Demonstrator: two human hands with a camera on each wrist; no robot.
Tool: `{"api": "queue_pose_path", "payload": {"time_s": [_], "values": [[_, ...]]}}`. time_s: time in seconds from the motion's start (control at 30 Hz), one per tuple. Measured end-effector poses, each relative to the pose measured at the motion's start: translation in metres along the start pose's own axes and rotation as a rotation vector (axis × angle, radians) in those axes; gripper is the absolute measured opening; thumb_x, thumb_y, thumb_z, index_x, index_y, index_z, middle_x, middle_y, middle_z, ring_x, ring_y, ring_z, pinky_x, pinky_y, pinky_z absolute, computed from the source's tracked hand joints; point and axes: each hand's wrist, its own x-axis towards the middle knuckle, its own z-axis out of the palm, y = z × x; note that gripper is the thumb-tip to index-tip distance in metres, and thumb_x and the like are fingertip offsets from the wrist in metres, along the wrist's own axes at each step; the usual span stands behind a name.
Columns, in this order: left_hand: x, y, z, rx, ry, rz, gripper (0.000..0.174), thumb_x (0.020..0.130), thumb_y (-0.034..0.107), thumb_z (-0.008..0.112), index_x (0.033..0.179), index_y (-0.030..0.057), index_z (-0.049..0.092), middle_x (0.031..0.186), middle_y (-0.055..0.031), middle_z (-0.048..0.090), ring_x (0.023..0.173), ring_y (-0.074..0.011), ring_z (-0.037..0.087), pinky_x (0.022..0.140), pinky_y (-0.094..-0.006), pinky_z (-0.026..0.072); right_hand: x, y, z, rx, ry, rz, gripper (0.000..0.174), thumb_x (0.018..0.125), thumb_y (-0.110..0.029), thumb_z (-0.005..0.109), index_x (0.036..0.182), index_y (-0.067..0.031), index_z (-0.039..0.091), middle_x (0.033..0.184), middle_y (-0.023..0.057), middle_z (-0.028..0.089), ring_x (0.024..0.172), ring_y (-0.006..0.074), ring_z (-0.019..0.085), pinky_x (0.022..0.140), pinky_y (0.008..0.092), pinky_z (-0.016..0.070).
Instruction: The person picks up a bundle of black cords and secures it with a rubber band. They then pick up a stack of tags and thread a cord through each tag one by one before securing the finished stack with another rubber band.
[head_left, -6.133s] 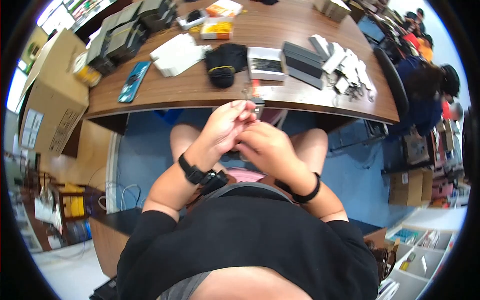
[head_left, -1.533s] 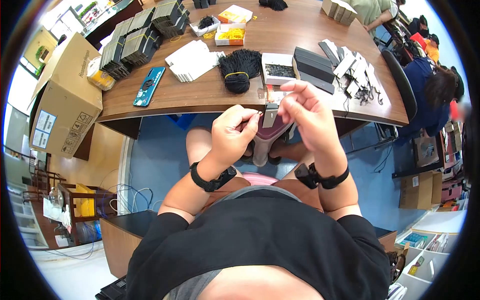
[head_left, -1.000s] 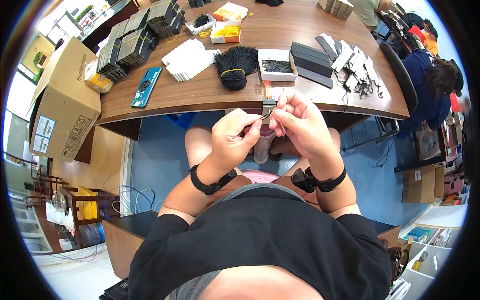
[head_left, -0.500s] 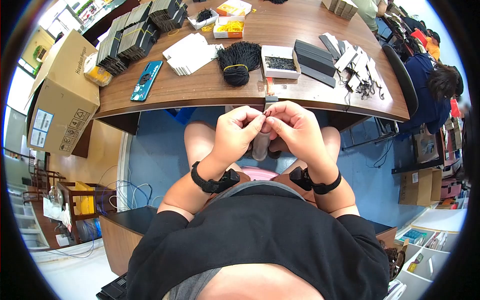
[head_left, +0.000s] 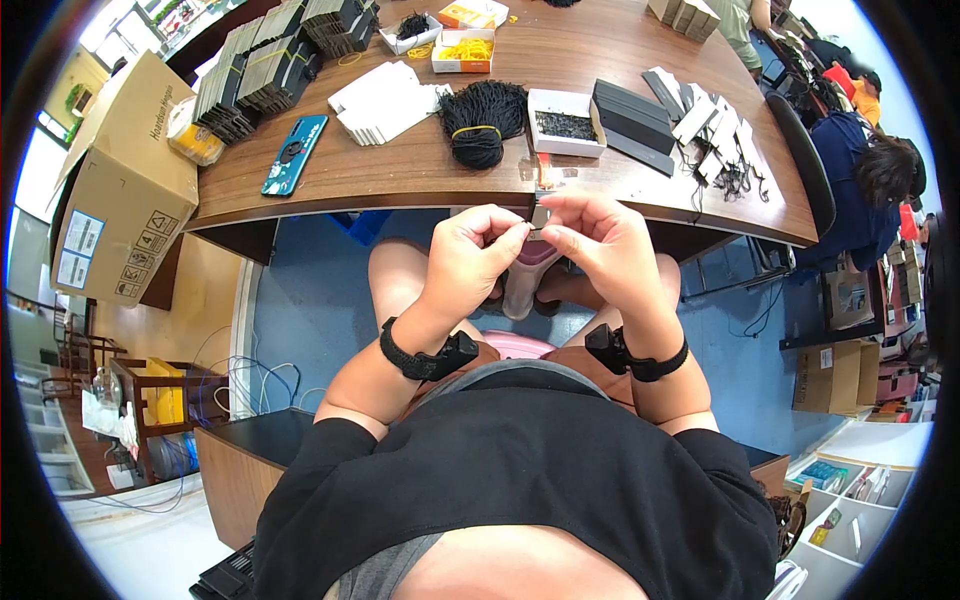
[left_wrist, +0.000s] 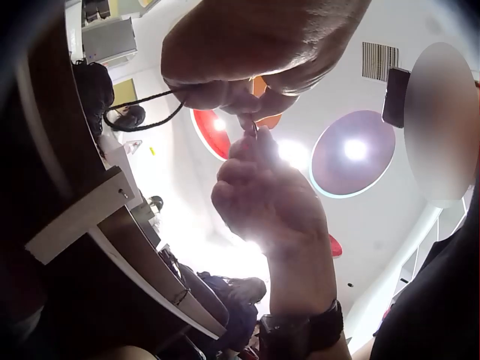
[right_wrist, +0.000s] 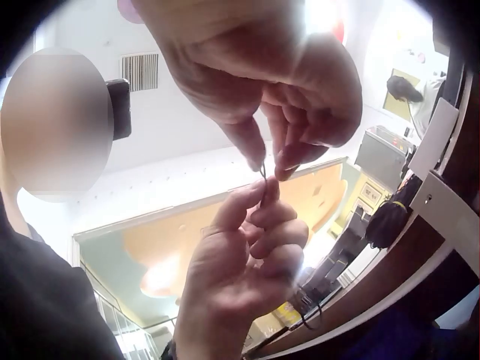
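My left hand [head_left: 468, 258] pinches a thin black cord [left_wrist: 139, 129] between thumb and forefinger, above the lap by the table edge. A loop of the cord hangs from that hand in the left wrist view. My right hand [head_left: 612, 262] meets it from the other side. Its thumb and fingertips are around the cord's short end [right_wrist: 264, 171] in the right wrist view, right at the left fingertips. Just beyond the hands, a pale flat strip [left_wrist: 82, 214] with a small hole juts from the table edge.
On the table [head_left: 380, 185] lie a bundle of black cords [head_left: 478, 130], a white box of small black pieces [head_left: 565, 125], white cards [head_left: 385, 105], dark strips [head_left: 632, 125], corded tags [head_left: 715, 130] and a phone [head_left: 295, 155]. A carton [head_left: 130, 190] stands left.
My right hand was raised apart from the left, then came in to the cord at the left fingertips. Since half a second ago its thumb and forefinger have spread slightly. The left hand keeps its pinch.
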Motion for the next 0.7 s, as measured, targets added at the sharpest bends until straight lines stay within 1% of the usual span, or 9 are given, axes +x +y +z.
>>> {"api": "queue_pose_path", "payload": {"time_s": [0.1,0.2,0.3,0.4,0.5,0.6,0.7], "values": [[0.0,0.001,0.001,-0.007,-0.018,-0.02,0.01,0.091,0.01,0.066,0.093,0.0009,0.067,0.074,0.0005,0.064,0.055,-0.0006,0.05,0.043,-0.0171,0.0376,-0.001,-0.002,0.001,-0.135,0.009,0.03,0.013,0.088,-0.008,0.069,0.099,0.0,0.068,0.082,0.0016,0.067,0.074,0.0046,0.059,0.066,0.0203,0.049],[0.001,-0.002,0.002,-0.025,-0.045,0.012,0.008,0.09,0.009,0.066,0.091,0.0008,0.066,0.074,0.0006,0.063,0.056,-0.0006,0.05,0.043,-0.017,0.0374,0.0,-0.001,0.002,-0.214,0.023,-0.011,0.012,0.086,-0.007,0.071,0.097,-0.0013,0.069,0.081,0.0019,0.066,0.073,0.006,0.059,0.065,0.0224,0.0484],[0.002,-0.007,0.003,-0.01,-0.032,0.097,0.007,0.09,0.008,0.065,0.089,0.0009,0.066,0.074,0.0006,0.063,0.057,-0.0006,0.049,0.043,-0.0175,0.0375,-0.001,-0.007,0.005,-0.471,0.061,-0.246,0.018,0.082,-0.005,0.071,0.1,-0.0034,0.068,0.079,0.005,0.066,0.07,0.014,0.061,0.064,0.0269,0.0488],[0.002,0.002,-0.003,0.044,-0.051,-0.034,0.006,0.089,0.007,0.065,0.088,0.0012,0.065,0.074,0.0006,0.062,0.057,-0.0004,0.049,0.043,-0.0179,0.0377,0.005,-0.015,0.002,-0.733,0.108,-0.627,0.028,0.076,-0.005,0.074,0.103,-0.0058,0.068,0.084,0.0063,0.065,0.077,0.0238,0.063,0.069,0.0329,0.0496],[0.002,0.007,-0.001,0.047,-0.05,-0.048,0.007,0.089,0.008,0.065,0.088,0.0015,0.065,0.073,0.0009,0.062,0.056,-0.0004,0.049,0.042,-0.0178,0.0376,0.009,-0.029,0.0,-0.909,-0.011,-0.766,0.032,0.072,-0.01,0.073,0.103,-0.0085,0.068,0.092,0.0046,0.064,0.086,0.0263,0.062,0.078,0.0364,0.0478],[0.003,0.003,-0.003,0.078,-0.078,-0.039,0.009,0.089,0.01,0.065,0.089,0.0017,0.065,0.073,0.001,0.062,0.055,-0.0003,0.049,0.042,-0.0174,0.0379,0.013,-0.031,-0.005,-1.073,-0.08,-0.836,0.026,0.072,-0.013,0.071,0.098,-0.0099,0.069,0.098,0.0022,0.063,0.089,0.023,0.061,0.081,0.0353,0.0447],[0.002,0.005,-0.004,0.069,-0.1,-0.096,0.011,0.09,0.013,0.066,0.09,0.0018,0.065,0.073,0.0013,0.062,0.055,-0.0003,0.049,0.043,-0.0179,0.039,0.016,-0.035,-0.013,-1.123,-0.171,-0.848,0.02,0.073,-0.014,0.07,0.093,-0.0111,0.069,0.094,0.0015,0.064,0.085,0.0217,0.061,0.079,0.0334,0.0433]]}}
